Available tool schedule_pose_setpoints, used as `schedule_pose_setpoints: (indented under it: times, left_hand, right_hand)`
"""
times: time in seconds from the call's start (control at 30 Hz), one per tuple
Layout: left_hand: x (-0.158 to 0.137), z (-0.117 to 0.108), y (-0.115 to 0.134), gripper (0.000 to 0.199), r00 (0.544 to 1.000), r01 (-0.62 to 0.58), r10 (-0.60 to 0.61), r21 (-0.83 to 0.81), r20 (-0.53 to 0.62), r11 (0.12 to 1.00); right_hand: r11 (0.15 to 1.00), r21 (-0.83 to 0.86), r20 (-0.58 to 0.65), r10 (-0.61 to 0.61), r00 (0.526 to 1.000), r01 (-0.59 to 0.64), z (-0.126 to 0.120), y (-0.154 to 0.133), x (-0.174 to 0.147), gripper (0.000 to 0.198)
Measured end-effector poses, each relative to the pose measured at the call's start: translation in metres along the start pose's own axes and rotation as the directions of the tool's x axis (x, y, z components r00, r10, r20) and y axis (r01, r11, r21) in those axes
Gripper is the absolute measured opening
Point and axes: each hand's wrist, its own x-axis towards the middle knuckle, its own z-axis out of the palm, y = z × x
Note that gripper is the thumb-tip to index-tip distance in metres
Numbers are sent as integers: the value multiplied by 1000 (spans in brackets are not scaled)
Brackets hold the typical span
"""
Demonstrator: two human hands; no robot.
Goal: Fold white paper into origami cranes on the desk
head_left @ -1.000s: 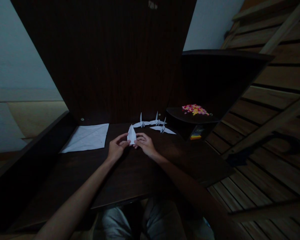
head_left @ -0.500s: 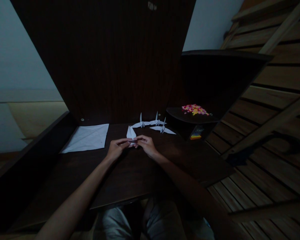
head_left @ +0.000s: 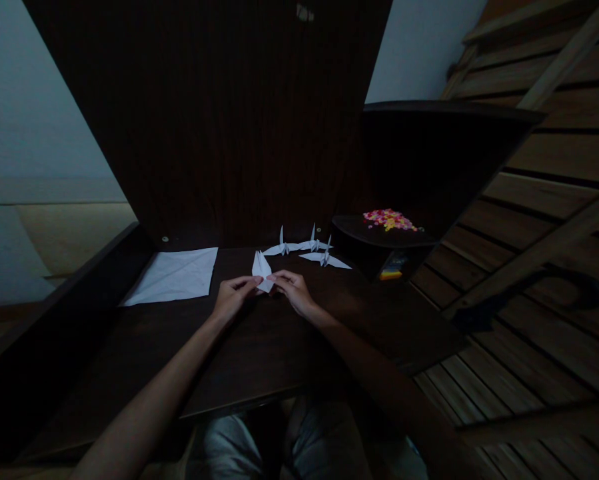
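Note:
A partly folded white origami paper (head_left: 262, 264), with narrow points at its far end, is pinched between my two hands over the dark desk. My left hand (head_left: 233, 296) grips its left edge, thumb on top. Opposite it, my right hand (head_left: 293, 291) pinches the right edge. The near tip of the paper shows between the thumbs; the fingers beneath are mostly hidden. Just beyond stand three folded paper cranes: one at the left (head_left: 284, 248), one behind (head_left: 314, 245) and one nearer on the right (head_left: 326, 258).
A creased white sheet (head_left: 174, 275) lies on the desk (head_left: 259, 360) at the left. On a corner shelf (head_left: 349, 227) at the right sits a heap of small pink and yellow pieces (head_left: 390, 219). A colourful item (head_left: 391, 273) rests below it. A dark panel (head_left: 204, 133) rises behind.
My thumbs have shifted up along the paper's edges. The near tip, mostly covered before, now shows flat between my hands. The cranes and the sheet have stayed put.

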Motion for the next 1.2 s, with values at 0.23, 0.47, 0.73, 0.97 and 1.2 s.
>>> schedule_pose_setpoints:
  times: [0.23, 0.47, 0.73, 0.97, 1.2]
  left_hand:
    - [5, -5, -11, 34, 992, -118, 112, 139, 49, 983]
    - [4, -2, -9, 35, 990, -125, 120, 74, 70, 989]
    - [2, 0, -2, 39, 991, -97, 95, 18, 97, 995]
    - [3, -1, -8, 38, 990, -142, 142, 89, 11, 986]
    - [0, -1, -6, 26, 942, -326, 334, 277, 16, 904]
  right_hand:
    - [984, -153, -4, -93, 996, 91, -4, 7, 3, 21]
    - [975, -188, -21, -126, 992, 120, -3, 4, 3, 23]
    - [994, -98, -44, -49, 998, 44, -1, -1, 1, 26]
    - [997, -73, -65, -41, 997, 37, 0, -1, 1, 36]
    - [993, -117, -100, -20, 995, 8, 0, 5, 1, 34]
